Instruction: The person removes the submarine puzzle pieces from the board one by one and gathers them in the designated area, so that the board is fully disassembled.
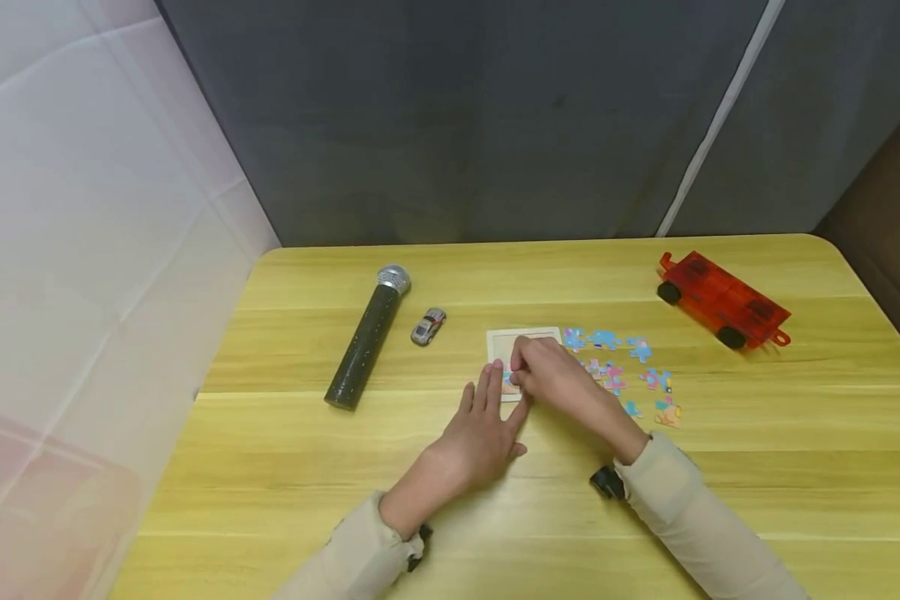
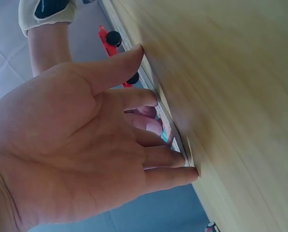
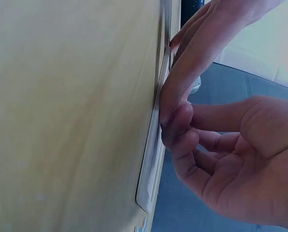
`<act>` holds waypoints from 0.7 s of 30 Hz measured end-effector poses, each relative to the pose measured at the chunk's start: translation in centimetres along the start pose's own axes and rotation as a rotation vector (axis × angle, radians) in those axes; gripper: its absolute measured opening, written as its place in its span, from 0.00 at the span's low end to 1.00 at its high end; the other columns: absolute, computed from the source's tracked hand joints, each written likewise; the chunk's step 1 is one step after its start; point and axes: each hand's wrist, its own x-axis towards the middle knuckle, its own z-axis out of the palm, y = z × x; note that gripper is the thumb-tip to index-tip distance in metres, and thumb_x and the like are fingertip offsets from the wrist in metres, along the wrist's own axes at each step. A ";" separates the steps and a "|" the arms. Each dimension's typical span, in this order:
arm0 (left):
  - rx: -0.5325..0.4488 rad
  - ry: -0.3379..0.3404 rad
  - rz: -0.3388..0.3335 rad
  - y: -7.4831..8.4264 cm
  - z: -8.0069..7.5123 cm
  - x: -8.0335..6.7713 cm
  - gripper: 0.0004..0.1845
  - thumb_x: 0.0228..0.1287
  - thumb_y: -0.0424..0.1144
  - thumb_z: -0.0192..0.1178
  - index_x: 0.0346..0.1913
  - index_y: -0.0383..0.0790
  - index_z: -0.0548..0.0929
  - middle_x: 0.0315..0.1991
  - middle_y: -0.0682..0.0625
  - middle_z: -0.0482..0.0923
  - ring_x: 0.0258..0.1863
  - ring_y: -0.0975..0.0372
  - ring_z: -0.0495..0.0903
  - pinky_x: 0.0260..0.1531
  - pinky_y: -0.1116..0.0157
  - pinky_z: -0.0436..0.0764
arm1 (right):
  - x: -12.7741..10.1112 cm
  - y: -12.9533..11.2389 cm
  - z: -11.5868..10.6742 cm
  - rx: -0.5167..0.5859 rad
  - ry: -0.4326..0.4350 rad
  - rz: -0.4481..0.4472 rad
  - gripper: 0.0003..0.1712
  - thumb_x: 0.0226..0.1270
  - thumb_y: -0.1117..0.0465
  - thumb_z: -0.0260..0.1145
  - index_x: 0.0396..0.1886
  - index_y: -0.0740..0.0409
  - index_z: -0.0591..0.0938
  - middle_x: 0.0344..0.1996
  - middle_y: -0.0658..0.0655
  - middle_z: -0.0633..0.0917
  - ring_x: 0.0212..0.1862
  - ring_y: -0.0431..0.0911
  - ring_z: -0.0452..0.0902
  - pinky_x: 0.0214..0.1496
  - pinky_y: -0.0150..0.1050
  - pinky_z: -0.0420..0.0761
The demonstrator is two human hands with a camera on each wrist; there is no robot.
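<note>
A small puzzle tray [image 1: 492, 343] with a pale border lies on the table in front of me, partly covered by both hands. My left hand [image 1: 480, 442] spreads its straight fingers, and the fingertips rest along the tray's left and near edges. Over the tray, my right hand [image 1: 558, 379] has its fingers curled, thumb and forefinger pinching at a colourful puzzle piece [image 1: 508, 385] in the tray's near part. Those fingertips hide much of the piece. In the right wrist view the curled right hand [image 3: 231, 159] is close beside the outstretched left fingers [image 3: 194, 60].
Several loose puzzle pieces [image 1: 613, 377] lie right of the tray, beside the right forearm. A red toy wagon [image 1: 727, 300] stands at the back right. Left of the tray are a small toy car [image 1: 428, 326] and a black microphone [image 1: 366, 346] with a silver head.
</note>
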 end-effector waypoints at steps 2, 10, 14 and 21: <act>0.000 0.005 0.003 0.1 0.0 0.1 0.37 0.89 0.56 0.49 0.91 0.51 0.54 0.88 0.25 0.38 0.90 0.40 0.43 0.86 0.46 0.60 | 0.1 0.2 -0.2 0.025 0.003 0.001 0.05 0.73 0.73 0.73 0.37 0.64 0.84 0.31 0.56 0.88 0.32 0.43 0.81 0.37 0.36 0.84; 0.031 0.040 0.027 0.0 0.0 0.2 0.38 0.88 0.56 0.51 0.91 0.50 0.54 0.88 0.25 0.43 0.90 0.40 0.46 0.85 0.47 0.62 | -0.4 2.1 -3.3 0.130 -0.013 -0.001 0.08 0.75 0.75 0.70 0.33 0.64 0.83 0.25 0.56 0.87 0.25 0.44 0.80 0.33 0.34 0.78; 0.008 0.032 0.027 -0.2 0.0 0.1 0.38 0.89 0.56 0.50 0.91 0.49 0.53 0.88 0.26 0.43 0.90 0.40 0.45 0.86 0.46 0.61 | -0.9 2.7 -4.4 0.131 0.011 -0.025 0.08 0.76 0.73 0.70 0.34 0.64 0.83 0.25 0.57 0.87 0.25 0.46 0.80 0.34 0.36 0.79; -0.014 0.030 0.026 -0.6 0.0 -0.1 0.38 0.88 0.56 0.51 0.91 0.49 0.54 0.88 0.26 0.43 0.89 0.39 0.46 0.86 0.48 0.59 | -3.2 3.9 -6.0 0.139 -0.092 -0.096 0.11 0.77 0.73 0.69 0.32 0.60 0.81 0.23 0.54 0.85 0.24 0.46 0.80 0.32 0.34 0.78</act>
